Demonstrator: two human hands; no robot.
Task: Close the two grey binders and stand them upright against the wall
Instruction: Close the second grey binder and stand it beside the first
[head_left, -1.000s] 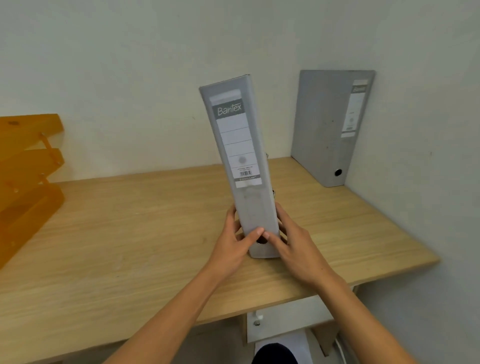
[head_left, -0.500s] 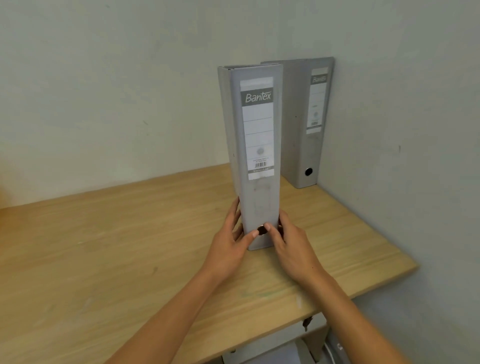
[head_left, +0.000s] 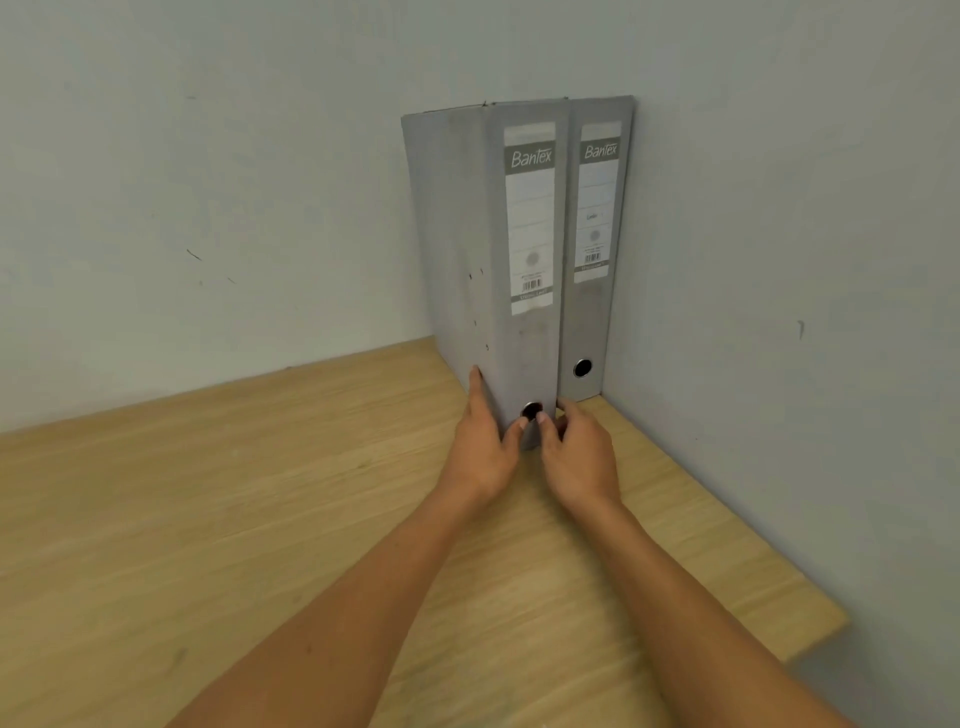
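Near binder (head_left: 524, 249): upright on desk (head_left: 208, 519), touching far binder (head_left: 597, 312).
Left hand (head_left: 485, 447), right hand (head_left: 579, 452): together clasping its base.
Walls (head_left: 779, 260): corner behind both.

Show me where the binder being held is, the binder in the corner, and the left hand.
held binder (head_left: 524, 338), head view, lower spine below the label
corner binder (head_left: 589, 312), head view, spine below its label
left hand (head_left: 480, 452), head view, back of the hand

Head camera looks down, seemingly close, at desk (head_left: 260, 519) corner.
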